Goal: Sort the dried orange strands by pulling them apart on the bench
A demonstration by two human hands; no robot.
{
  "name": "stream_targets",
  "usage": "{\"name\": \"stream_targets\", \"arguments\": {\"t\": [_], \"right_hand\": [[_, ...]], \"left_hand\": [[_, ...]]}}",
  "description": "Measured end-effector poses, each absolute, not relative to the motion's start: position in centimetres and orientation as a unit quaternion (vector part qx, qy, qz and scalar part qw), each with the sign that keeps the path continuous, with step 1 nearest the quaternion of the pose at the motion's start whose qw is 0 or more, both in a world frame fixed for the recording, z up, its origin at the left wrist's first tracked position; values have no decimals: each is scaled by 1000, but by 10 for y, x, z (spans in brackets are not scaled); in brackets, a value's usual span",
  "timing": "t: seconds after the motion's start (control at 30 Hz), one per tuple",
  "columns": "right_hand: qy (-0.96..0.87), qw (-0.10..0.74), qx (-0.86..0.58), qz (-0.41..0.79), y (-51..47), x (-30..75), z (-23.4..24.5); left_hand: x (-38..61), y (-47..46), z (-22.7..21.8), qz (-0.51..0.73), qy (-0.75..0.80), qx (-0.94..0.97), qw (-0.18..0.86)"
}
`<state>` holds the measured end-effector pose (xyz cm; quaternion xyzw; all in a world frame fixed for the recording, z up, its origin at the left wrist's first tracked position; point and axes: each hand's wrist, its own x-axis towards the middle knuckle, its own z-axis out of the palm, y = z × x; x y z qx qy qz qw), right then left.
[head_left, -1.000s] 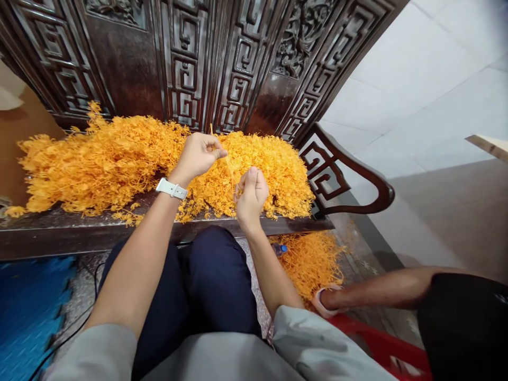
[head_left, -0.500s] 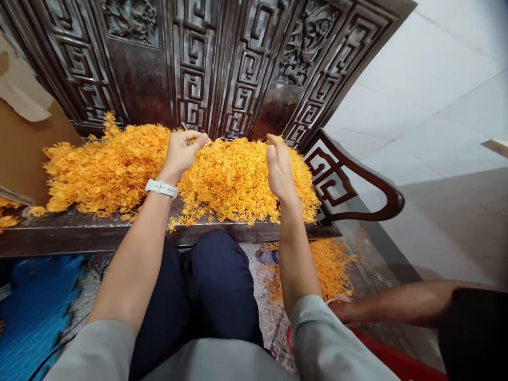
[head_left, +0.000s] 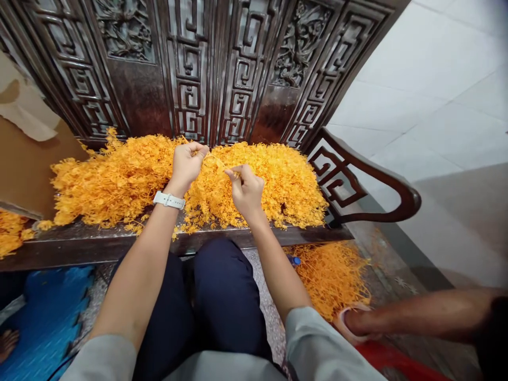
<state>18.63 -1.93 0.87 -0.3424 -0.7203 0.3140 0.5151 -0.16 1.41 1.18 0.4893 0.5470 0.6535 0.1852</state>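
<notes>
A big heap of orange plastic flower sprigs (head_left: 119, 177) lies on the seat of a dark carved wooden bench (head_left: 99, 243). My left hand (head_left: 186, 164), with a white watch on the wrist, is closed in a pinch on one end of a thin orange sprig (head_left: 220, 163). My right hand (head_left: 246, 189) is closed on the other end of the same sprig, just above the heap's middle. The two hands are a few centimetres apart.
A second pile of orange sprigs (head_left: 331, 275) lies on the floor at the right of my knees. Another person's leg and sandalled foot (head_left: 357, 324) reach in from the right, over a red stool (head_left: 391, 360). A blue foam mat (head_left: 43, 317) and a cardboard box (head_left: 27, 164) are at the left.
My right hand, open and raised half a second ago, has come down and closed on the sprig that my left hand holds. The view has shifted slightly.
</notes>
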Motion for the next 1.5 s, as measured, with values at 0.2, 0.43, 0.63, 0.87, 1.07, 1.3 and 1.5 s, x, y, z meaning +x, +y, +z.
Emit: {"name": "stream_targets", "arguments": {"t": [0.2,0.43,0.63,0.87,1.07,1.3,1.5], "right_hand": [[-843,335,-122,401,-100,215,26],[-608,512,-444,414,3,222,-5],[-614,497,-371,489,4,187,-14],[-533,463,-265,657,-3,171,7],[-294,308,-142,894,-89,178,20],[-316,152,-129,927,-189,211,25],[-483,457,-276,694,-105,217,29]], "left_hand": [[-38,28,2,670,592,406,190],[-17,3,22,643,526,468,302],[7,-1,27,643,478,441,405],[3,10,18,664,543,451,246],[5,20,10,670,592,443,68],[-82,43,-6,717,624,292,104],[-28,10,15,657,576,454,178]]}}
